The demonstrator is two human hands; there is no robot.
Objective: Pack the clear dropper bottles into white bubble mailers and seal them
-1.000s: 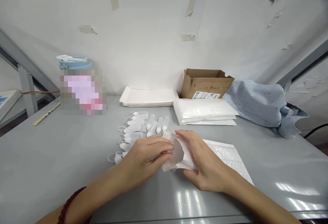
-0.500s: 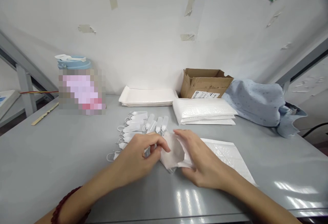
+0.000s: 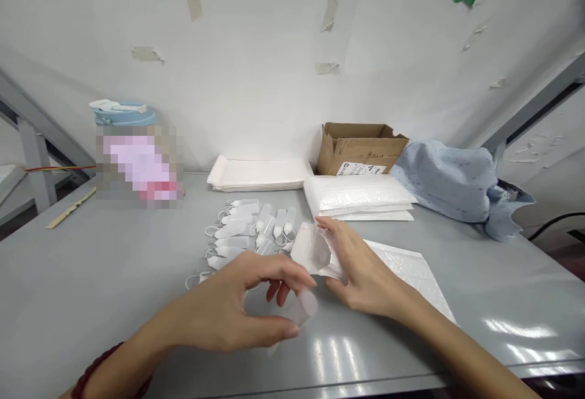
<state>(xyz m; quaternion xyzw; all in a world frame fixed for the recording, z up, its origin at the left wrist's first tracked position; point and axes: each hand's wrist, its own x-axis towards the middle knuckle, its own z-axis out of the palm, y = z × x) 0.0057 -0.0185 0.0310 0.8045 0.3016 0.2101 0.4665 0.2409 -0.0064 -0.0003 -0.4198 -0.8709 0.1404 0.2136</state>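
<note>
My left hand (image 3: 249,304) is curled around a small translucent squeeze bottle (image 3: 302,309), its round end facing right between thumb and fingertips; the bottle is partly blurred. My right hand (image 3: 356,265) grips a white bubble mailer (image 3: 315,250) by its right side, and the mouth of the mailer gapes toward my left hand. Just beyond my left hand, several similar small bottles (image 3: 233,242) with looped cap straps lie in rows on the grey table (image 3: 114,265). How far the mailer is filled cannot be made out.
A flat bubble mailer (image 3: 411,271) lies right of my right hand. Behind are stacked mailers (image 3: 260,173), a thicker mailer pile (image 3: 359,195), a cardboard box (image 3: 361,149) and a light blue cloth (image 3: 448,180). A blue-lidded container (image 3: 125,116) stands at the back left.
My left hand has moved down and toward me, away from the mailer's mouth, and its fingers have spread wider around the bottle, which now shows. My right hand still holds the mailer.
</note>
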